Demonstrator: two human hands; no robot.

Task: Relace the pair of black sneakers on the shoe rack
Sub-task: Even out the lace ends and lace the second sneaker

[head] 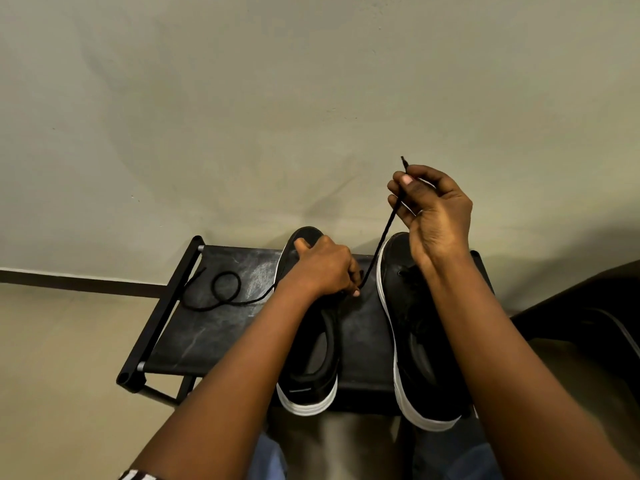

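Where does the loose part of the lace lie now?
In the head view, the lace loops on the rack, on the left side, beside the sneaker under the left hand.

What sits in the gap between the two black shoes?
In the head view, bare rack shelf lies between the left sneaker and right sneaker; over its far end a black lace stretches from the left hand to the right hand.

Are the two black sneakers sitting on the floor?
No, the left sneaker and the right sneaker both sit on top of the black shoe rack.
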